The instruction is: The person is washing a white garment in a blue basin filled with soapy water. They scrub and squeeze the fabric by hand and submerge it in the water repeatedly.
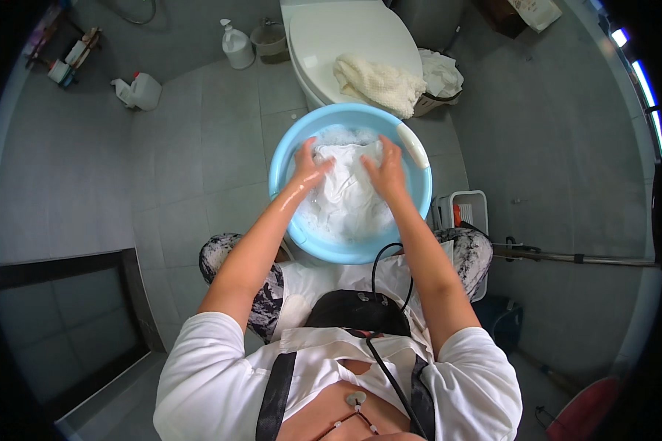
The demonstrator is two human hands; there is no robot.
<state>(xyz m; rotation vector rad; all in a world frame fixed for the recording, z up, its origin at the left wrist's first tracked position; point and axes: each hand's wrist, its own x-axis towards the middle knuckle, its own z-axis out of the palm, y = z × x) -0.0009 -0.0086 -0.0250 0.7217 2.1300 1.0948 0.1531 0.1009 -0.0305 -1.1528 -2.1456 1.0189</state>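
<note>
A light blue round basin (pixel 278 176) stands in front of me, holding sudsy water and a wet white cloth (pixel 346 180). The cloth lies bunched and creased, partly under the foam, so I cannot tell what kind of item it is. On its left side my left hand (pixel 311 165) grips the fabric, thumb on top and fingers curled round the edge. My right hand (pixel 387 170) grips the opposite side the same way. Both hands are wet, and suds run along the left wrist. Some fingertips are hidden by the cloth.
Beyond the basin is a toilet (pixel 353 33) with a cream towel (pixel 379 82) on its lid. A white pump bottle (pixel 237 45) and a white jug (pixel 138 92) stand on the grey floor. A white bar (pixel 413 145) sits on the basin's rim. A pole (pixel 566 256) lies at right.
</note>
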